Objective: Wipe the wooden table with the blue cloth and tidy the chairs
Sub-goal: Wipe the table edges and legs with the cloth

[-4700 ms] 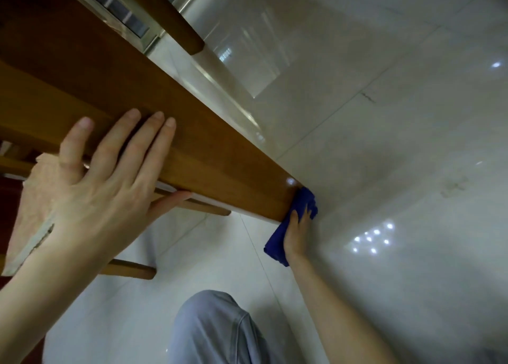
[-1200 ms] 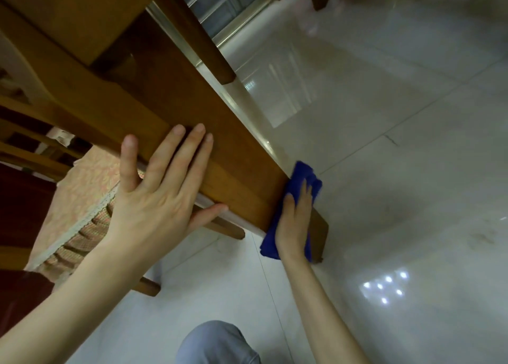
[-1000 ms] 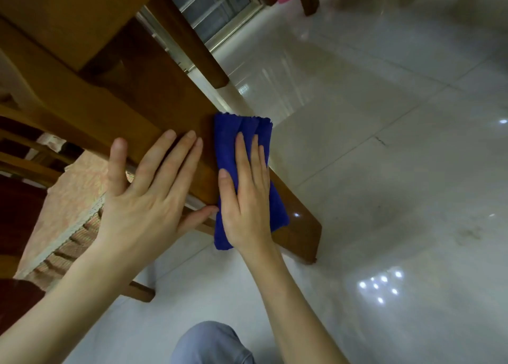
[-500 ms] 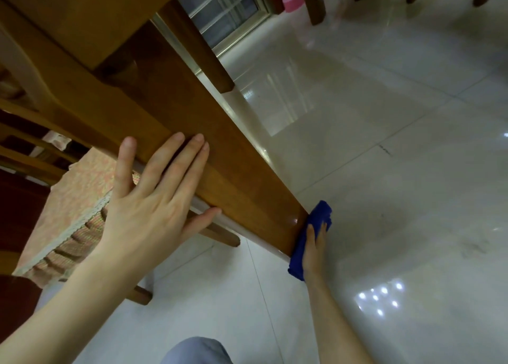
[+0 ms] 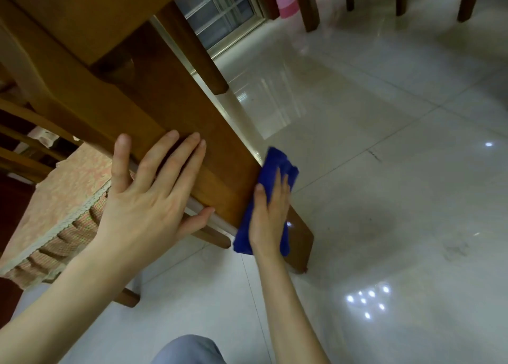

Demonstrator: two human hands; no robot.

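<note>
The right hand (image 5: 268, 221) has brought the blue cloth (image 5: 277, 161) round from the far edge of the counter leg (image 5: 192, 122) onto its near face, just above the foot. It lies flat on the cloth, fingers straight and close together, pressing it to the wood. The cloth folds over the leg's far edge and hangs past its near edge. The left hand (image 5: 143, 207) has stayed higher up the same leg, palm down, with its fingers straight and slightly spread on the face and its thumb under the near edge. A cushioned chair (image 5: 63, 199) stands on the near side of the leg, just beside it. Glossy floor tiles (image 5: 398, 171) lie on the leg's far side, and a grey-clad knee (image 5: 189, 350) shows below it.
</note>
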